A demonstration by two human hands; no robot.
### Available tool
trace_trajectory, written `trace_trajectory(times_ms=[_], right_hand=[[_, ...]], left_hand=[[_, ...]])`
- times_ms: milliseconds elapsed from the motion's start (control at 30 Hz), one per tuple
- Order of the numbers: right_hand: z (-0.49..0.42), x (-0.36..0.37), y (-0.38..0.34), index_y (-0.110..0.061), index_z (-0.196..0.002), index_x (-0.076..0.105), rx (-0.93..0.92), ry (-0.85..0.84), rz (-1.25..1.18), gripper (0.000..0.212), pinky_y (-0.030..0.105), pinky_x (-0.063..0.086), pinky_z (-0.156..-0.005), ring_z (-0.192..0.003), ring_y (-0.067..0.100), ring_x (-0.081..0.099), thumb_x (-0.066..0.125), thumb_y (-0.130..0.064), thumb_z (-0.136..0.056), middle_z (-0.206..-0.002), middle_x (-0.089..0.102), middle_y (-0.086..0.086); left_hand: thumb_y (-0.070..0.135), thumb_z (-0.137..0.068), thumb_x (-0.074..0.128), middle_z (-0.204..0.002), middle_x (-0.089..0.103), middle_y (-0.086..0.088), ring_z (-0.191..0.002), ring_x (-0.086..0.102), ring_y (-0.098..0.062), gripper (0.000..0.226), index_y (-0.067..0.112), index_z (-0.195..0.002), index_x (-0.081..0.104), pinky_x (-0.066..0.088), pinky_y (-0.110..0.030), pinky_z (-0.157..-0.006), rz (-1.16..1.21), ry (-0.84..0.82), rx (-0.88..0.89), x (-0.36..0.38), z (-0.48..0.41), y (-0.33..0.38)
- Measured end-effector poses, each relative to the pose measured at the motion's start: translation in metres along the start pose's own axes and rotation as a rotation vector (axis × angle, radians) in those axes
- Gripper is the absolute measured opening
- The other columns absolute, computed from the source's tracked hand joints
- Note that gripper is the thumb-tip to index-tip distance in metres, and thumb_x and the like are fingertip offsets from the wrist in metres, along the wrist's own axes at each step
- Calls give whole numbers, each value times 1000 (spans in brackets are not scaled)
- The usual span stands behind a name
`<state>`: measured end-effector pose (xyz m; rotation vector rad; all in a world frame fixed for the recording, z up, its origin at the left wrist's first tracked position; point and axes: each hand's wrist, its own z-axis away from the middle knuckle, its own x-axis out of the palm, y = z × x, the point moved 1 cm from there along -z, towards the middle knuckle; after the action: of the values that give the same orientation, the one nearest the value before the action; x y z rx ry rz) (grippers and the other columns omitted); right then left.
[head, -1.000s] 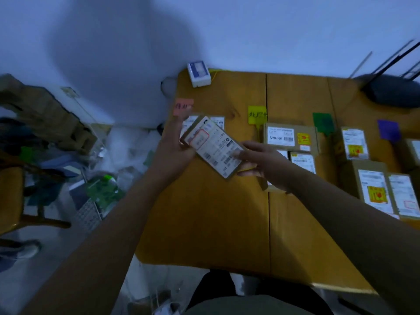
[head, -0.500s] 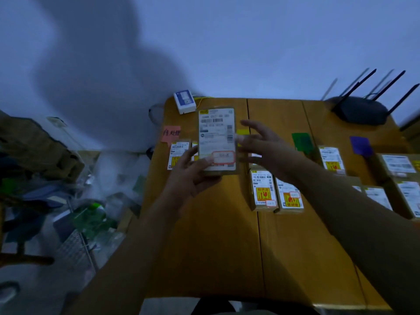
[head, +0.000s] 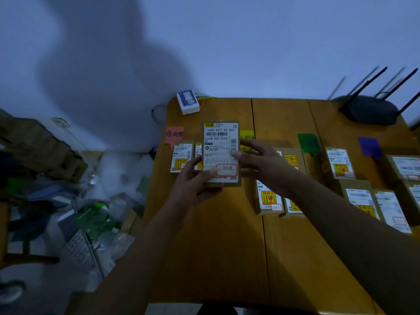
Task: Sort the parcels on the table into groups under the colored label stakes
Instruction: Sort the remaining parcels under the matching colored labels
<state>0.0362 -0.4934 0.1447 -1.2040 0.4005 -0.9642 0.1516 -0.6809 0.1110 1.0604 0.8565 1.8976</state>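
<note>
I hold a flat cardboard parcel [head: 221, 144] upright above the wooden table [head: 216, 246], its white shipping label and a red-framed sticker facing me. My left hand [head: 195, 187] grips its lower left corner, thumb on the label. My right hand [head: 261, 164] touches its right edge with the thumb. Coloured label stakes stand in a row: pink [head: 174, 134], yellow [head: 247, 134] partly hidden behind the parcel, green [head: 308, 143], purple [head: 370, 146]. Labelled parcels lie below each stake, two [head: 181, 157] under the pink one.
A small white and blue box [head: 188, 102] sits at the table's back left corner. A black router [head: 369, 109] with antennas stands at the back right. Left of the table the floor is cluttered with bags, cardboard and a chair.
The parcel went from tilted to upright and now sits nearer the pink stake. The right hand has closed in on its right edge. My view has shifted up and leftward.
</note>
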Motion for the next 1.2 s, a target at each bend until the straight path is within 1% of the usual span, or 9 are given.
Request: trace_trajectory(times_ms=[200,333,400,633,800,900,1067,1133,1200], right_hand=[[-6,3,14,-21,-142,56,67,-3,10,51,40,62,-88,-112,28,75,73,-18,-94,-122,76,11],[-11,7,30,-23,-142,55,133,24,-6,54,42,63,-89,-108,25,77,75,-19,-91,-117,78,7],[-15,14,45,-24,-141,56,180,7,-18,53,46,62,-94,-109,25,76,75,-18,-92,-118,78,8],[-58,70,135,-17,-147,56,308,100,135,55,51,61,-96,-116,29,71,75,-23,-95,-135,68,9],[-96,107,184,-12,-137,62,399,161,275,37,43,61,-93,-116,27,71,64,-20,-102,-133,71,10],[-117,113,200,-13,-139,61,441,186,328,36,32,60,-79,-113,25,71,59,-22,-104,-132,71,9],[-134,110,210,-10,-146,56,436,235,396,44,43,57,-101,-123,30,67,59,-23,-105,-140,67,11],[-135,107,211,-10,-149,54,435,227,409,47,43,54,-105,-126,30,65,59,-25,-104,-143,64,11],[-132,103,210,-12,-152,50,436,231,403,53,44,53,-107,-128,30,63,62,-28,-103,-146,62,10]], left_hand=[[18,-89,76,-129,67,-17,-108,74,-35,56,22,-140,54,59,-56,-91,-73,27,-50,-14,-6,-9],[29,-92,72,-127,71,-7,-108,73,-21,49,22,-138,59,61,-36,-88,-258,71,32,-25,-8,-19],[35,-91,70,-122,73,-4,-107,74,-22,49,20,-138,61,62,-39,-87,-278,98,38,-34,-6,-24],[25,-97,67,-119,75,-14,-96,76,-23,35,9,-128,68,63,-39,-84,-429,304,-131,-105,-16,-66],[32,-99,64,-96,75,4,-78,69,-3,31,13,-123,71,51,-10,-57,-528,399,-219,-142,-32,-88],[35,-100,62,-92,73,9,-76,66,1,30,16,-122,72,46,-7,-52,-575,420,-239,-155,-47,-95],[33,-103,58,-86,67,14,-73,61,5,28,15,-121,70,43,-1,-48,-613,444,-196,-156,-60,-104],[35,-103,58,-91,70,13,-77,64,4,33,14,-126,69,45,-2,-53,-613,454,-187,-156,-62,-109],[44,-101,58,-118,70,0,-95,67,-6,46,19,-140,59,54,-14,-72,-650,504,-145,-152,-57,-109]])
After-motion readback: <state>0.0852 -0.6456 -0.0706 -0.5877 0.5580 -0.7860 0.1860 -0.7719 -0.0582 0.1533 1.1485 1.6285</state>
